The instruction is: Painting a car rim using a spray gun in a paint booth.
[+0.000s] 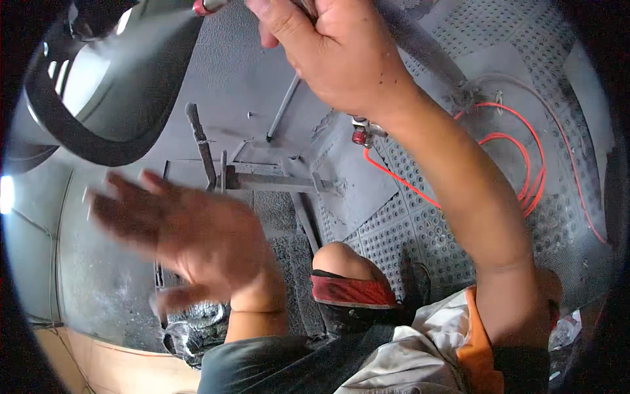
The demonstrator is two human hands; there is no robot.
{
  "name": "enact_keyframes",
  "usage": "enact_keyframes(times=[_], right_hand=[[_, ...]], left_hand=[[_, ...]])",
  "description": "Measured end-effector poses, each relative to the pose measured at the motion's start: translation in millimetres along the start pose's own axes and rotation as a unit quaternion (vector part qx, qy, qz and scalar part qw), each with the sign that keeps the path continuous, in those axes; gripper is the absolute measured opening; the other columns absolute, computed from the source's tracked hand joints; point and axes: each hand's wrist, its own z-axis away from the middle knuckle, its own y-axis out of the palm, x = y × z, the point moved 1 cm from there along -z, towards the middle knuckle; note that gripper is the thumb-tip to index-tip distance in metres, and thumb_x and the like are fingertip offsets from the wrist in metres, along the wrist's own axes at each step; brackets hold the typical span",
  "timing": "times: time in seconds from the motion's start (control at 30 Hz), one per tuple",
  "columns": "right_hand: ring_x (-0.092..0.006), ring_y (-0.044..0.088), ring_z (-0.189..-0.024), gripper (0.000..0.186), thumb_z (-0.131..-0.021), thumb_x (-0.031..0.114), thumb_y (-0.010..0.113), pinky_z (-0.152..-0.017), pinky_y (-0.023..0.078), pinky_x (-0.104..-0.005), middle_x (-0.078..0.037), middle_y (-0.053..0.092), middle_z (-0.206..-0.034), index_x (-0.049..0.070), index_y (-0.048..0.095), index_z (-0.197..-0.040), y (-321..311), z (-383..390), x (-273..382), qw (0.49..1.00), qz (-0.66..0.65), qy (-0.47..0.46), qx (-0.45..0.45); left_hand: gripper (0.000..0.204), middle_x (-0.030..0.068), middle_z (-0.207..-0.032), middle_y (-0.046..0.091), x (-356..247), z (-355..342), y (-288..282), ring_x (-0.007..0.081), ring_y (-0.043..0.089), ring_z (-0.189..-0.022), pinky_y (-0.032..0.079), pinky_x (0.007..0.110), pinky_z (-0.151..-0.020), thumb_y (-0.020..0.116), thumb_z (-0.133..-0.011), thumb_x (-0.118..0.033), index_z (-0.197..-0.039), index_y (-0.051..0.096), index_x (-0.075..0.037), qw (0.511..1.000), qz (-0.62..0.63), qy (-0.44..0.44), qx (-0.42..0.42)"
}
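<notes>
A spray gun sits in my right hand at the top of the view, the fingers wrapped round it and partly cut off by the upper edge. Its red-ringed nozzle points left and throws a white mist. The mist meets a glossy black curved part at the upper left. Below my forearm, a silver and red hose fitting shows with an orange-red hose on it. My left hand hangs apart from the black part, fingers spread and slightly blurred, holding nothing.
The orange-red hose runs right and lies in loops on the perforated floor mat. A dusty metal stand with upright bars stands mid-view, under the black part. Crumpled dark and silvery material lies at the lower left.
</notes>
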Motion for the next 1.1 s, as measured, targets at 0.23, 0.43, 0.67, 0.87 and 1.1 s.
enact_keyframes(times=[0.23, 0.43, 0.67, 0.87, 1.1], right_hand=[[-0.0356, 0.062, -0.078, 0.024, -0.094, 0.017, 0.054, -0.071, 0.048, -0.0378, -0.02, 0.062, -0.086, -0.005, 0.061, -0.095, 0.9, 0.8, 5.6, 0.985, 0.142, -0.091, 0.021], [-0.0377, 0.062, -0.082, 0.025, -0.094, 0.018, 0.054, -0.07, 0.048, -0.0397, -0.023, 0.062, -0.09, -0.005, 0.06, -0.096, -8.9, 7.7, -17.6, 0.964, -0.198, 0.133, 0.12], [-0.0397, 0.062, -0.084, 0.025, -0.093, 0.019, 0.055, -0.072, 0.048, -0.0415, -0.023, 0.062, -0.088, -0.006, 0.06, -0.094, -4.7, 5.0, -2.5, 0.993, -0.092, 0.025, 0.069], [-0.0408, 0.061, -0.085, 0.025, -0.093, 0.019, 0.055, -0.074, 0.048, -0.0433, -0.024, 0.062, -0.09, -0.005, 0.06, -0.091, -0.8, 9.8, -21.9, 0.992, -0.126, -0.02, 0.015], [-0.0393, 0.062, -0.087, 0.026, -0.094, 0.02, 0.055, -0.076, 0.049, -0.0419, -0.024, 0.063, -0.093, -0.005, 0.061, -0.094, -4.2, 3.7, -13.1, 0.984, -0.159, 0.052, 0.066]], left_hand=[[0.081, 0.0147, -0.154, 0.022, 64.9, -29.5, -87.6, 0.0238, 0.018, -0.144, 0.014, 0.041, -0.116, 0.017, -0.095, -0.061, -0.148, 0.019, 0.0, 0.95, -0.302, -0.046, -0.07], [0.085, 0.0168, -0.154, 0.021, -8.1, 7.9, 18.9, 0.0277, 0.015, -0.144, 0.007, 0.046, -0.116, 0.022, -0.095, -0.062, -0.147, 0.014, 0.005, 0.998, 0.007, 0.054, 0.036], [0.086, 0.0156, -0.153, 0.024, 48.7, -10.6, -69.3, 0.0321, 0.024, -0.14, 0.012, 0.046, -0.116, 0.031, -0.092, -0.065, -0.148, 0.018, 0.0, 0.96, -0.278, 0.023, -0.011], [0.083, 0.0165, -0.154, 0.021, -10.8, 7.5, 3.8, 0.0282, 0.015, -0.144, 0.009, 0.044, -0.117, 0.029, -0.094, -0.061, -0.147, 0.018, 0.001, 0.972, 0.235, 0.012, 0.012], [0.089, 0.0177, -0.156, 0.013, 38.9, -4.1, -62.8, 0.0302, 0.011, -0.145, 0.014, 0.046, -0.117, 0.042, -0.091, -0.06, -0.148, 0.012, 0.001, 0.87, -0.476, 0.017, -0.132]])
